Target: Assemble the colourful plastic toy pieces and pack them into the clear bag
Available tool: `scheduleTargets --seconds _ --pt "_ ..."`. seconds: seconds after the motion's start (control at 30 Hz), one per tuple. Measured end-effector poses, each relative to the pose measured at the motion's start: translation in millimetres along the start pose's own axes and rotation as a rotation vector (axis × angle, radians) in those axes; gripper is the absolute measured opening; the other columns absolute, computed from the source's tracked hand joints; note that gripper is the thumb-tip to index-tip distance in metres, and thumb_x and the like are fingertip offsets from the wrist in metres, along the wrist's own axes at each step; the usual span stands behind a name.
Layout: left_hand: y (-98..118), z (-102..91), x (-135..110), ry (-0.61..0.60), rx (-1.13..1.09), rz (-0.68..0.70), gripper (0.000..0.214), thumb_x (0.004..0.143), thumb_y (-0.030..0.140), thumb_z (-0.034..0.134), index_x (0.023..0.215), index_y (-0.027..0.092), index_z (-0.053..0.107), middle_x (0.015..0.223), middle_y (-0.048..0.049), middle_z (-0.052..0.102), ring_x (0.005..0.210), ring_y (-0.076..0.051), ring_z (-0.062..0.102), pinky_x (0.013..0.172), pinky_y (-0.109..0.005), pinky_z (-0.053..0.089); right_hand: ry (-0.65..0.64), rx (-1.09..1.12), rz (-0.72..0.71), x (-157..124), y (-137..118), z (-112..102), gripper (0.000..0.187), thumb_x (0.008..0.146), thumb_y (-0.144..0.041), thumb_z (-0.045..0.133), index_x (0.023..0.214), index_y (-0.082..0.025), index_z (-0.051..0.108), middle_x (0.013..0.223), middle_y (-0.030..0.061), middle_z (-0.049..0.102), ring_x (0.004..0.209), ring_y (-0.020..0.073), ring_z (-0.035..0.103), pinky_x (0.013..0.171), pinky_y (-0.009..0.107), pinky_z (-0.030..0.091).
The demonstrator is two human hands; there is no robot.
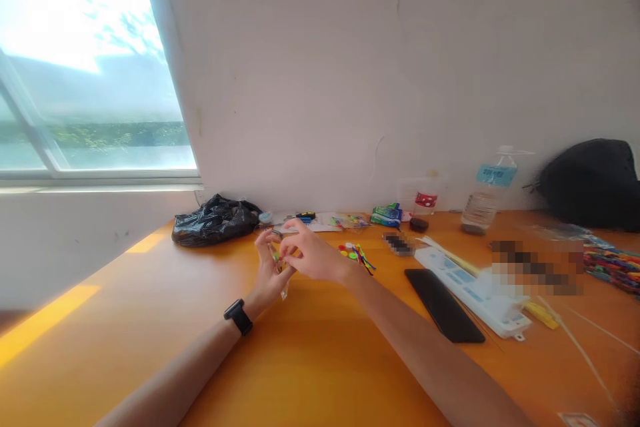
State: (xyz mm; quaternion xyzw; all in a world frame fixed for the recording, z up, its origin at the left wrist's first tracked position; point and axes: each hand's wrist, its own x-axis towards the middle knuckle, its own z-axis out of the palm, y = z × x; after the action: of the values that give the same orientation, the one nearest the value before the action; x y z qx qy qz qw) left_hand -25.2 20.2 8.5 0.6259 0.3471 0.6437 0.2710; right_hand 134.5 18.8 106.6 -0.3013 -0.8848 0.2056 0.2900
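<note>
Left hand [270,265] has its fingers curled around a small clear item [285,293], part of which hangs below the palm; what it is cannot be made out. Right hand [311,252] bends in from the other side, its fingers at the left hand's fingertips; whether they pinch anything is too small to tell. Both hands are above the surface [300,367], nearer its rear edge than its front, with the clear item between them. A black watch [239,317] circles the left wrist.

Just beyond the right forearm lie small coloured discs [353,255] and thin coloured strips [367,259], loosely grouped. Along the rear edge, by the wall [300,80], a crumpled black plastic bag [215,221] sits near the rear left corner; farther right come a green and blue packet [387,215], a small bottle with a red label [424,212] holding dark liquid, and a large clear bottle [485,197] with a blue label, upright. A black bag [593,183] stands toward the rear right corner, with a bundle of multicoloured strands [613,271] in front of it. Nearer the right forearm, a flat black slab [444,307] lies just beside a white power strip [465,287], both slanting away from the rear edge.
</note>
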Motion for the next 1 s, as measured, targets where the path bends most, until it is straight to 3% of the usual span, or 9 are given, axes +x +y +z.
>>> scheduleTargets --seconds 0.13,0.27,0.4,0.47,0.57,0.67,0.77,0.87,1.0 --pt "-0.3 -0.3 -0.5 -0.009 0.056 -0.025 0.083 0.081 0.037 0.079 0.146 0.034 0.027 0.128 -0.0079 0.045 0.112 -0.023 0.058 0.094 -0.041 0.052 0.121 0.023 0.001 1.8 13.9 -6.5 0.012 0.083 -0.01 0.06 0.076 -0.017 0.066 0.138 0.0081 0.045 0.081 0.0118 0.065 0.077 0.03 0.055" --pt "-8.1 -6.1 4.5 0.009 0.088 -0.131 0.085 0.079 0.042 0.082 0.148 0.031 0.033 0.126 -0.0084 0.054 0.105 -0.022 0.06 0.091 -0.038 0.052 0.32 0.115 -0.015 4.4 25.0 -15.8 0.008 0.081 -0.013 0.06 0.074 -0.017 0.061 0.125 0.0078 0.051 0.088 0.0136 0.064 0.082 0.031 0.057" --pt "-8.7 -10.3 10.2 -0.415 -0.043 -0.348 0.051 0.082 0.048 0.078 0.124 0.021 0.066 0.115 -0.0096 0.07 0.105 -0.027 0.065 0.093 -0.04 0.052 0.34 0.173 0.005 6.5 40.2 -19.4 0.007 0.078 -0.013 0.064 0.072 -0.017 0.062 0.124 0.0087 0.051 0.092 0.0152 0.064 0.082 0.031 0.058" --pt "-6.0 -10.2 11.3 -0.538 -0.101 -0.41 0.044 0.082 0.05 0.077 0.112 0.018 0.074 0.113 -0.0103 0.074 0.11 -0.031 0.066 0.096 -0.041 0.051 0.289 0.153 0.032 5.8 48.1 -21.0 0.005 0.079 -0.014 0.065 0.075 -0.017 0.064 0.124 0.0083 0.052 0.095 0.0159 0.065 0.081 0.03 0.057" --pt "-3.3 -8.7 11.2 -0.495 -0.114 -0.398 0.046 0.082 0.052 0.077 0.11 0.016 0.076 0.113 -0.0099 0.076 0.114 -0.033 0.065 0.099 -0.043 0.05 0.16 0.095 0.034 3.1 56.3 -25.3 0.008 0.08 -0.022 0.073 0.086 -0.019 0.069 0.123 0.0074 0.053 0.097 0.017 0.065 0.084 0.03 0.056" --pt "-6.2 -7.9 10.2 -0.471 -0.091 -0.38 0.045 0.082 0.051 0.077 0.111 0.016 0.075 0.111 -0.0103 0.076 0.111 -0.033 0.066 0.097 -0.044 0.052 0.1 0.042 0.042 1.6 59.1 -32.2 0.011 0.08 -0.027 0.075 0.083 -0.018 0.068 0.115 0.0062 0.059 0.09 0.0161 0.065 0.082 0.031 0.055" --pt "-15.0 -8.3 9.3 -0.45 -0.061 -0.382 0.048 0.081 0.05 0.079 0.116 0.017 0.072 0.112 -0.0113 0.074 0.105 -0.03 0.068 0.093 -0.042 0.054 0.135 0.046 0.031 2.5 58.7 -39.2 0.012 0.083 -0.025 0.072 0.077 -0.017 0.066 0.105 0.0045 0.063 0.083 0.0145 0.064 0.079 0.03 0.054" --pt "-24.8 -9.3 9.1 -0.339 -0.021 -0.362 0.06 0.078 0.048 0.083 0.127 0.019 0.064 0.12 -0.0129 0.07 0.109 -0.027 0.067 0.096 -0.042 0.053 0.246 0.077 -0.013 3.5 59.0 -43.0 0.013 0.087 -0.027 0.067 0.078 -0.017 0.066 0.101 0.0043 0.064 0.088 0.0154 0.064 0.081 0.03 0.053" --pt "-25.6 -9.9 9.3 -0.274 0.0 -0.379 0.066 0.079 0.049 0.082 0.133 0.02 0.059 0.132 -0.0154 0.064 0.117 -0.028 0.063 0.102 -0.045 0.05 0.183 0.057 0.004 4.2 61.9 -41.6 0.014 0.084 -0.026 0.071 0.074 -0.017 0.066 0.095 0.0033 0.066 0.08 0.0144 0.063 0.077 0.029 0.052"
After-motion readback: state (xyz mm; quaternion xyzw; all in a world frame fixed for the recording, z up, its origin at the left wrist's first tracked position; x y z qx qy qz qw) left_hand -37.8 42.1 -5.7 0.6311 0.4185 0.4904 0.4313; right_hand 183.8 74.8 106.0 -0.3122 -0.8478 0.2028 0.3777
